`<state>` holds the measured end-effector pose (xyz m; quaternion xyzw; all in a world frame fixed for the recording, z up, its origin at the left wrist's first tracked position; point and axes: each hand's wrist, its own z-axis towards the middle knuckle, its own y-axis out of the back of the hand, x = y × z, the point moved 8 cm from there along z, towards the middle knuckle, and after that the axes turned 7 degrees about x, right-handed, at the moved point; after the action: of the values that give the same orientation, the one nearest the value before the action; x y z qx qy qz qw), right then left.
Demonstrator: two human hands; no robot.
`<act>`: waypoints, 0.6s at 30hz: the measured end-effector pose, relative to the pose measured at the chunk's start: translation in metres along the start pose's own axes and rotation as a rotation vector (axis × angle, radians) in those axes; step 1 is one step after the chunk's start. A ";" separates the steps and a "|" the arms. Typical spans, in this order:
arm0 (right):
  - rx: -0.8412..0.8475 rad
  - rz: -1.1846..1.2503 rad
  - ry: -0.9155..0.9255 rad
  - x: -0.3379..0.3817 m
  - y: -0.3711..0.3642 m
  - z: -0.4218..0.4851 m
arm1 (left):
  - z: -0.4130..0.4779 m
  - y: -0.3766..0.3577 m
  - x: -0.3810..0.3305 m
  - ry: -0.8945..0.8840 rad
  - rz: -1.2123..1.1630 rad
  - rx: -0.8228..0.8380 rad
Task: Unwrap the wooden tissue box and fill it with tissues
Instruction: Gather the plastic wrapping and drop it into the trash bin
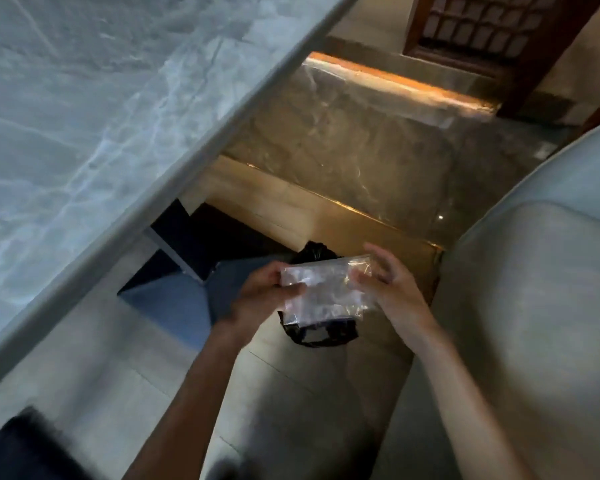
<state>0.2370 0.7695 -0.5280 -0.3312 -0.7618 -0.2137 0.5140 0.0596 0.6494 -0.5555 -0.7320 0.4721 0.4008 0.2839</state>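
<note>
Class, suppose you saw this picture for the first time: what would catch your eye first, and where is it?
The clear plastic wrapping low in the centre: the left hand grips one end and the right hand, blurred, is at the other, above a black bag on the floor. Next, the grey marble tabletop filling the upper left, and the glowing amber strip along the floor step at top.

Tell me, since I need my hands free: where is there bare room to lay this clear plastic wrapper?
The grey marble tabletop on the left is bare across its visible stretch. The grey cushioned seat on the right is bare too, as are the floor tiles between them. It is crowded under the clear plastic wrapper, where the black plastic bag sits.
</note>
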 end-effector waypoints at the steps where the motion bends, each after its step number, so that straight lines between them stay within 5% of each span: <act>1: 0.012 0.023 -0.013 -0.005 0.001 0.005 | 0.006 0.006 0.002 0.001 -0.015 -0.089; 5: -0.143 0.025 -0.027 -0.035 0.034 0.008 | 0.018 0.025 -0.008 -0.060 0.361 -0.388; 9: -0.245 -0.126 -0.052 -0.054 0.054 0.013 | 0.039 0.007 -0.023 -0.096 0.668 -0.387; 18: 0.037 -0.426 -0.211 -0.091 -0.004 0.028 | 0.079 -0.049 0.000 -0.007 1.038 -0.282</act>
<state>0.2392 0.7595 -0.6228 -0.1739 -0.8679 -0.2677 0.3806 0.0791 0.7312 -0.5941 -0.4322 0.7124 0.5505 -0.0509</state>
